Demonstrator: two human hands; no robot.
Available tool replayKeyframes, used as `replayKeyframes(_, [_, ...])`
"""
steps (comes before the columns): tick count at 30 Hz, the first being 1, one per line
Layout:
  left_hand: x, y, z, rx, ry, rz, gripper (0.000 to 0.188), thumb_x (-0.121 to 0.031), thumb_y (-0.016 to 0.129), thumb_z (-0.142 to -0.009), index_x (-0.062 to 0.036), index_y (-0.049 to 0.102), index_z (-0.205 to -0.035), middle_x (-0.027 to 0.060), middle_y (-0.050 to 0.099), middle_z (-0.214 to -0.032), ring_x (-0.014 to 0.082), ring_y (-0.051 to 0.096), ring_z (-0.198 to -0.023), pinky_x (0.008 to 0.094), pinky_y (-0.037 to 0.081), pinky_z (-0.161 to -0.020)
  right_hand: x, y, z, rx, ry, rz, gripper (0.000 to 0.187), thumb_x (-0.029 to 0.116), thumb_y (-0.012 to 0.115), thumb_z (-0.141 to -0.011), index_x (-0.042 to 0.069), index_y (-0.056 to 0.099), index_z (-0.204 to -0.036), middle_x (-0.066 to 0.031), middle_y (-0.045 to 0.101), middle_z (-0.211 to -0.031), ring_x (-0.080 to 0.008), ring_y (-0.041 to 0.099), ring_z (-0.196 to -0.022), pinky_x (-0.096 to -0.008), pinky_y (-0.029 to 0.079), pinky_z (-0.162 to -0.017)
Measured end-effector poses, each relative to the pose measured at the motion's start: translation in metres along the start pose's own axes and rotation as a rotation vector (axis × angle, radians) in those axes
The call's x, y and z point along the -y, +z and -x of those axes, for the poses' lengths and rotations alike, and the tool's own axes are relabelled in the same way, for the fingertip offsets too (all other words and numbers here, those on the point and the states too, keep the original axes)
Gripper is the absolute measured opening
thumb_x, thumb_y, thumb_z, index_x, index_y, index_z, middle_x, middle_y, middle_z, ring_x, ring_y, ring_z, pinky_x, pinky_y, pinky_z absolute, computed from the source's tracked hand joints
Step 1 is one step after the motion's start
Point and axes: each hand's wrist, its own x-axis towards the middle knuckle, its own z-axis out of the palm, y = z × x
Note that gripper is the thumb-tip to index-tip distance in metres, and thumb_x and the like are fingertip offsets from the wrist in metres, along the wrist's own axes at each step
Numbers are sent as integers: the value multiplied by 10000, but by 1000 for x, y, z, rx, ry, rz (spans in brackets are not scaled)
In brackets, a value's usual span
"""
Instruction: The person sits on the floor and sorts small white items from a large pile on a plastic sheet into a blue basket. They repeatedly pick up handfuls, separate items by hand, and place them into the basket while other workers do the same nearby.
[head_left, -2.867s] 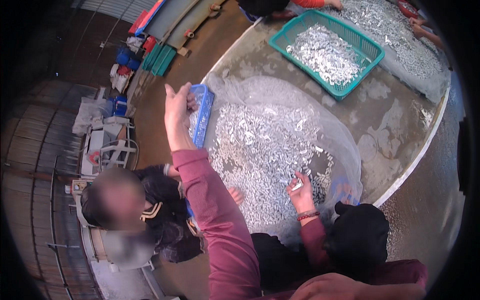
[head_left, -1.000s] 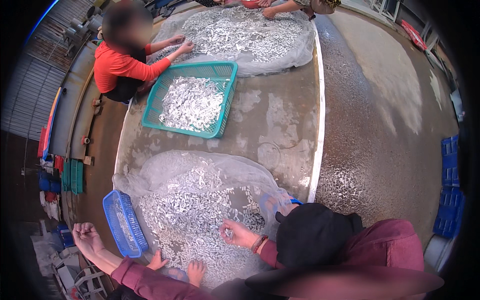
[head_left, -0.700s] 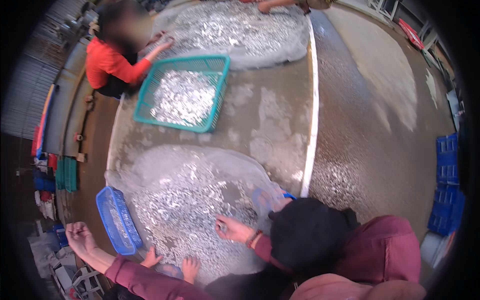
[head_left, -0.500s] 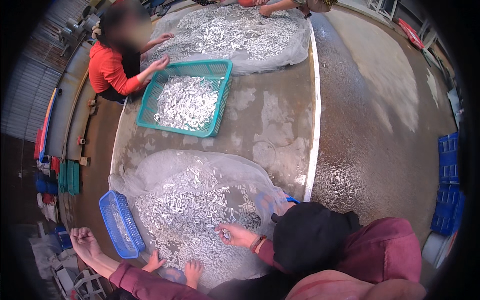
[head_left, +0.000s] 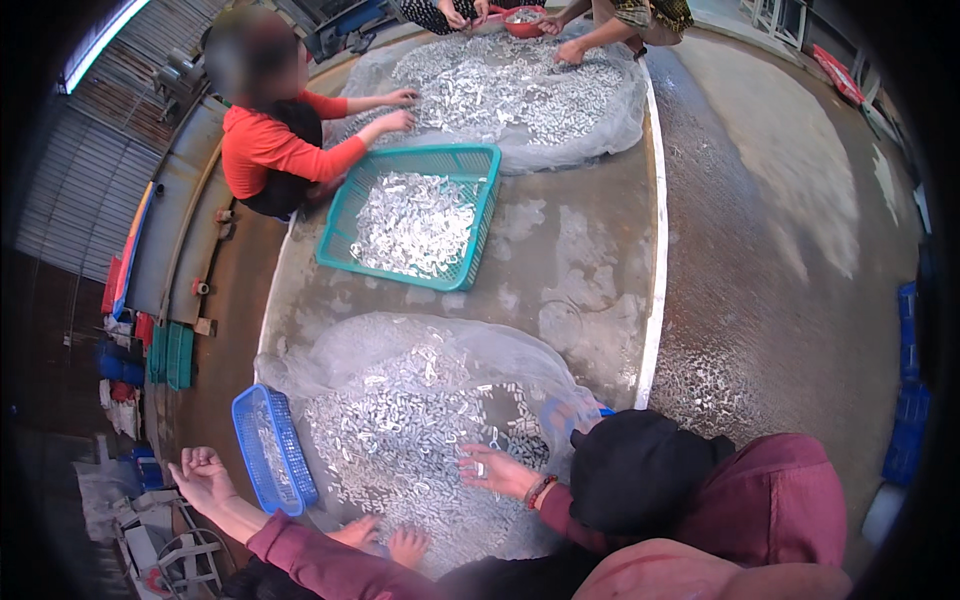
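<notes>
Head view: the right hand (head_left: 500, 472) hangs over the pile (head_left: 400, 440), fingers loosely bent around a silvery piece (head_left: 480, 469). The left hand (head_left: 205, 478), left of the pile, has half-curled fingers; whether they hold anything, I cannot tell. Another person's hands (head_left: 408, 546) rest at the pile's near edge. That loose grip might drop the piece; the left forearm could knock the blue basket (head_left: 290, 497), left of the pile. Netting (head_left: 480, 340) borders the pile on a stained grey slab (head_left: 600, 260). Beyond the pile are a green basket (head_left: 484, 222) and an orange-sleeved co-worker (head_left: 290, 150); rightward, damp floor (head_left: 720, 250).
</notes>
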Motion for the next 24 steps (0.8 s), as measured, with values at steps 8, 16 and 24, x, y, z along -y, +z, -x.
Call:
replayKeyframes(8, [0, 11, 2, 187, -143, -39, 294, -215, 457, -956, -46, 339, -746, 42, 341, -731, 147, 331, -645, 294, 351, -633, -8, -13, -6, 6, -9, -96, 248, 158, 502, -939, 25, 474, -1146, -145, 545, -1054, -287, 595, -946, -398, 486, -888])
replayKeyframes(16, [-2, 15, 5, 202, -90, -117, 240, -187, 477, -950, -37, 379, -791, 45, 365, -765, 139, 355, -658, 271, 368, -638, 2, 0, -2, -3, 34, -27, 195, 230, 542, -928, 56, 553, -1015, -87, 596, -961, -224, 612, -916, -339, 506, -817])
replayKeyframes(24, [8, 34, 8, 98, -94, -84, 283, -262, 518, -852, -50, 404, -703, 35, 373, -610, 168, 388, -602, 285, 368, -553, -5, -14, -4, 44, -58, -39, 303, 172, 525, -927, -14, 506, -1165, -154, 597, -1031, -256, 602, -948, -368, 505, -832])
